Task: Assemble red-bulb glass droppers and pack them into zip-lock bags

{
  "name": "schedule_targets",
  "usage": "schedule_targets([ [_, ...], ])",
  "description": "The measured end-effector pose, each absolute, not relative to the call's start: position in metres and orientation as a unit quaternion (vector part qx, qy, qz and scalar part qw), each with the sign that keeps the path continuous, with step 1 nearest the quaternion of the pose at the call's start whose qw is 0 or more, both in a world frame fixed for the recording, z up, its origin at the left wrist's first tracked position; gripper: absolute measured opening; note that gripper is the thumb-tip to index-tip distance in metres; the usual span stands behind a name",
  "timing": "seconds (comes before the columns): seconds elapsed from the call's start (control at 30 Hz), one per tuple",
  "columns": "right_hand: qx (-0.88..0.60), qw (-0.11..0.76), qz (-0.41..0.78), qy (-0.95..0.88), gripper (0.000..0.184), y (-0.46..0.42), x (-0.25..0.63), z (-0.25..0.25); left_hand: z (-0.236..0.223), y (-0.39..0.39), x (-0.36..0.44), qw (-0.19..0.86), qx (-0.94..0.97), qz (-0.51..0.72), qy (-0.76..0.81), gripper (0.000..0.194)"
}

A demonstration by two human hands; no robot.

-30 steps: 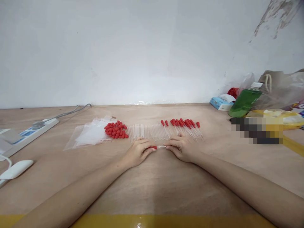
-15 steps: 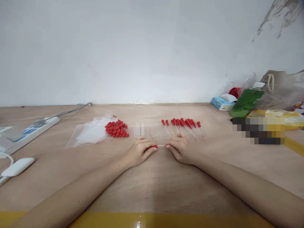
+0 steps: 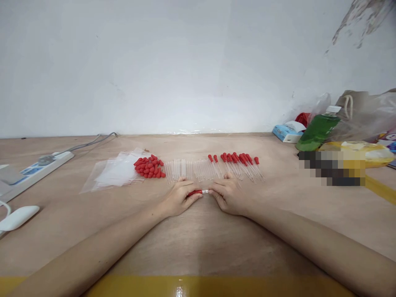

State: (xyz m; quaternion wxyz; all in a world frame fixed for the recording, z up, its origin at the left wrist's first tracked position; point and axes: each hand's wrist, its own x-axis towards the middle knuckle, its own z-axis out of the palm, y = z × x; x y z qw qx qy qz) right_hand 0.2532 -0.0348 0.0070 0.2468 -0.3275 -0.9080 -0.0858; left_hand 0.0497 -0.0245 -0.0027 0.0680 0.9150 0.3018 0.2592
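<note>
Hands close together over the tabletop (image 3: 173,255), fingertips facing, a small gap between them. Left hand (image 3: 181,199): thumb and fingers pinch a red rubber bulb (image 3: 196,192), its mouth pointing right. Right hand (image 3: 228,194): fingers clamped on a clear tube (image 3: 205,191), lying level in line with the bulb. Tube's near end at the bulb's mouth; how far inside, cannot tell.

Just beyond the hands, loose clear tubes (image 3: 183,169) side by side in a row. To their left, a heap of red bulbs (image 3: 149,167), next to flat see-through bags (image 3: 116,174), overlapping. To their right, red-topped droppers (image 3: 237,158), tops toward the wall (image 3: 161,66).

Far left: power strip (image 3: 46,170) with a grey cable (image 3: 93,142). Far right: blue tissue pack (image 3: 286,133), tilted green bottle (image 3: 318,131). Yellow tape (image 3: 139,286) along the near edge.
</note>
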Motion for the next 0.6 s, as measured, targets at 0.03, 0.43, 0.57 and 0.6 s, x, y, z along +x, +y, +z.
schedule_targets([
  [0.03,-0.332,0.243,-0.086,-0.907,0.025,-0.035,0.253,0.008,-0.003,-0.024,0.05,0.066,0.915,0.259,0.302,0.017],
  [0.43,-0.381,0.224,-0.065,-0.894,0.025,-0.035,0.266,0.022,-0.001,-0.023,0.043,0.046,0.869,0.327,0.369,0.041],
  [0.57,-0.581,0.244,0.002,-0.776,0.032,-0.009,0.287,0.034,-0.002,-0.021,0.039,0.081,0.853,0.321,0.404,0.048],
  [0.6,-0.628,0.248,0.008,-0.738,0.034,-0.001,0.293,0.036,-0.002,-0.021,0.038,0.086,0.856,0.313,0.403,0.045],
])
